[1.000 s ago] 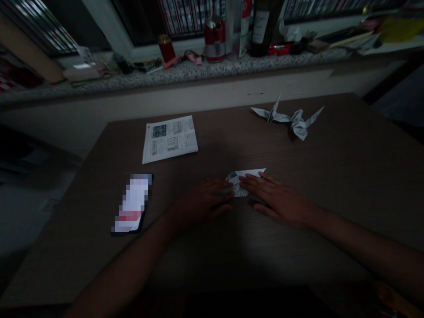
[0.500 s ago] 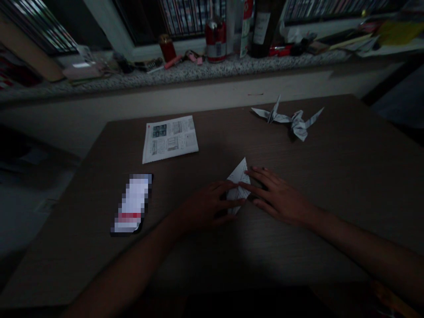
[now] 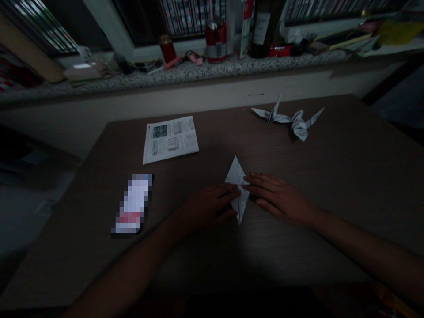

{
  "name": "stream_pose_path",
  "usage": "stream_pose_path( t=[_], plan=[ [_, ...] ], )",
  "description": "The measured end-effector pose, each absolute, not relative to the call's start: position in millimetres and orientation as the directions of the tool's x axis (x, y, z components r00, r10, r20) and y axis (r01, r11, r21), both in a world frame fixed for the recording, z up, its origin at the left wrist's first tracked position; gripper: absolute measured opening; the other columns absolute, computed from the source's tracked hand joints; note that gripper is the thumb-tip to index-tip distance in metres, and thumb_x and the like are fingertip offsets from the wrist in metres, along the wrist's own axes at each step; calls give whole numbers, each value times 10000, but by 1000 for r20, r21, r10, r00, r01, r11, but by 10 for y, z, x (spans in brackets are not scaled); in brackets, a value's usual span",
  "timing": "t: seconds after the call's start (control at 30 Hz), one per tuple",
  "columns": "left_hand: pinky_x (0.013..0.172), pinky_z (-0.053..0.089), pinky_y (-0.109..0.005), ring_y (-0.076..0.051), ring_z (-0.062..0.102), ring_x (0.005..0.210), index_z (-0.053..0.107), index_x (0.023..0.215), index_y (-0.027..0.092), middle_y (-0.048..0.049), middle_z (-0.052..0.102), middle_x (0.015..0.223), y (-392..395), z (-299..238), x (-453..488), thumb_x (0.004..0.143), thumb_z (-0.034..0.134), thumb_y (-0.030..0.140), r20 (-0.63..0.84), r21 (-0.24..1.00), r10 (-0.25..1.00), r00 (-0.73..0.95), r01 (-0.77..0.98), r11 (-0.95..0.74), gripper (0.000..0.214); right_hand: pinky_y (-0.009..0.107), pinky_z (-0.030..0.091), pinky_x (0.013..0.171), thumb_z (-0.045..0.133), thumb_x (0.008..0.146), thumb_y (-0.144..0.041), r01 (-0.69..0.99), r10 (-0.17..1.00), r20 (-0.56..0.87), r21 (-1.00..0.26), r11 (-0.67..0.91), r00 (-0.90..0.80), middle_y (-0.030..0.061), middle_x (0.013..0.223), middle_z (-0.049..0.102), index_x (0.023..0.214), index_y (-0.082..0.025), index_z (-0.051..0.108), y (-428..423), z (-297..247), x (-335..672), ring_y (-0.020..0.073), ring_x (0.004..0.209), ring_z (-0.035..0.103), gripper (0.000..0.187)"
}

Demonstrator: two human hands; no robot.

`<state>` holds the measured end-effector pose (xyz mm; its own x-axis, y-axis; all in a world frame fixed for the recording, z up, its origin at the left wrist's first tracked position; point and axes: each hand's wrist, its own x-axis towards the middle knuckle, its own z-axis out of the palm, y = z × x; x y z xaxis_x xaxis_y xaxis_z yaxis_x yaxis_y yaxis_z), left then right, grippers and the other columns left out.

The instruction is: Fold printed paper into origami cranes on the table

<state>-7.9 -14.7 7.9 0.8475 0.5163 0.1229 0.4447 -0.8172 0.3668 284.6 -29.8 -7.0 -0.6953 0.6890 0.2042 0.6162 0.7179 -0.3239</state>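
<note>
A small diamond of folded printed paper [image 3: 235, 170] lies flat on the brown table [image 3: 198, 260], its points toward the window and toward me. My left hand [image 3: 208, 203] rests over the diamond's left side with fingers stretched across its middle. From the right, my right hand [image 3: 281, 194] touches the paper's right edge with extended fingertips. Both hands lie flat, and part of the paper is hidden under the left fingers. Two folded paper cranes [image 3: 300, 126] stand near the table's back edge, at the right.
Left of the hands lies a phone [image 3: 134, 203] with a blurred screen. A stack of printed paper sheets [image 3: 170, 139] is behind it. Along the granite sill [image 3: 185, 73] stand a red can [image 3: 216, 39], a dark bottle [image 3: 261, 28], a small jar [image 3: 167, 48] and other clutter.
The folded paper has turned slightly, its far tip shifting left and its near tip now showing toward me. The left fingers have drawn back a little; the right hand remains at the right edge.
</note>
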Motion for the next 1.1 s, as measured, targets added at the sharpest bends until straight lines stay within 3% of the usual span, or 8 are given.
stream_pose_path(
  t=[0.3, 0.47, 0.67, 1.1],
  plan=[
    [1160, 436, -491, -272, 498, 1421, 543, 1466, 217, -91, 575, 1511, -133, 122, -87, 1049, 552, 391, 140, 377, 470, 871, 392, -839, 452, 581, 421, 1170, 571, 1015, -372, 673, 742, 224, -316, 669, -632, 132, 1584, 499, 1479, -242, 548, -313, -68, 2814, 326, 1487, 424, 483],
    [1104, 493, -477, -271, 562, 1355, 540, 1455, 202, -127, 558, 1508, -111, 112, -90, 1060, 524, 364, 150, 353, 555, 818, 480, -803, 427, 572, 439, 1155, 578, 1003, -327, 662, 740, 242, -334, 671, -628, 121, 1566, 521, 1479, -267, 553, -300, -76, 2817, 322, 1476, 440, 480],
    [1197, 394, -480, -288, 469, 1440, 492, 1492, 165, -127, 527, 1544, -60, 83, -104, 1057, 526, 398, 131, 281, 548, 826, 499, -820, 495, 563, 449, 1138, 552, 1000, -255, 640, 707, 252, -304, 706, -661, 138, 1560, 525, 1449, -236, 590, -262, -69, 2847, 334, 1472, 442, 451],
    [1026, 483, -462, -301, 584, 1232, 551, 1413, 154, -134, 618, 1402, -183, 128, 11, 1056, 520, 375, 98, 175, 614, 783, 594, -785, 421, 501, 505, 1132, 533, 1029, -222, 573, 640, 302, -288, 768, -706, 106, 1456, 635, 1446, -203, 588, -343, -31, 2824, 281, 1377, 562, 421]
  ],
)
